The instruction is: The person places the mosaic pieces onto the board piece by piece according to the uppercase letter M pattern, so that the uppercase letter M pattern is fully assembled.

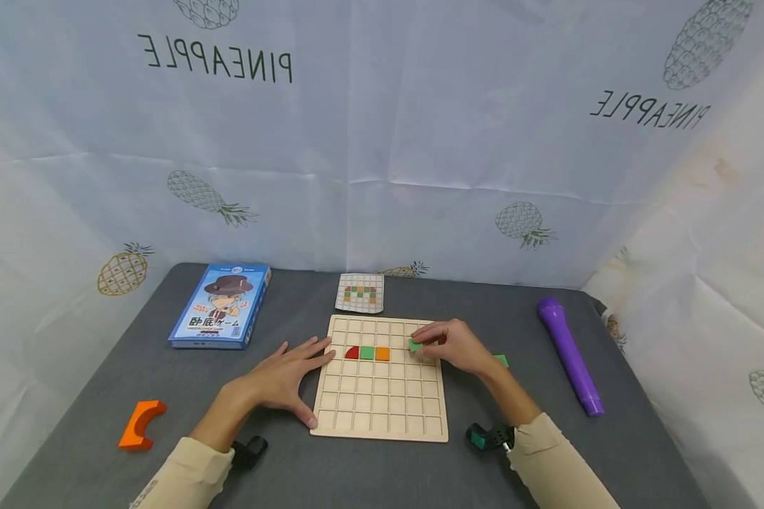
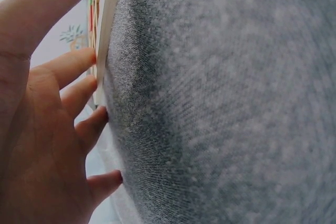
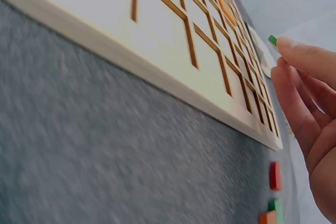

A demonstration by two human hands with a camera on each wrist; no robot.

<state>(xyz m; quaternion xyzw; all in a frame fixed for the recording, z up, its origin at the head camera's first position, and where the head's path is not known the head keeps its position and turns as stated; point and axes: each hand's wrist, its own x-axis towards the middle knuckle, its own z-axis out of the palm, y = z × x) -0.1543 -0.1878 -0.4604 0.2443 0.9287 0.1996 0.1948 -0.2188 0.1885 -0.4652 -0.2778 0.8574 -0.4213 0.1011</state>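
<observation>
A wooden grid board (image 1: 378, 422) lies on the dark grey table. Along one of its upper rows sit a red quarter-round tile (image 1: 352, 352), a green square tile (image 1: 366, 353) and an orange square tile (image 1: 382, 353), side by side. My left hand (image 1: 280, 379) rests at the board's left edge, fingers spread, thumb near the lower left corner; the left wrist view has its fingertips along the board's side. Over the upper right cells, my right hand (image 1: 455, 346) pinches another green tile (image 3: 272, 40) between thumb and fingertips.
Behind the board lies a pattern card (image 1: 359, 305). A blue game box (image 1: 219, 307) is at back left, an orange arch block (image 1: 139, 425) at front left. To the right lies a purple microphone-shaped object (image 1: 569, 355). Loose red (image 3: 275, 176), green and orange pieces lie beyond the board's right side.
</observation>
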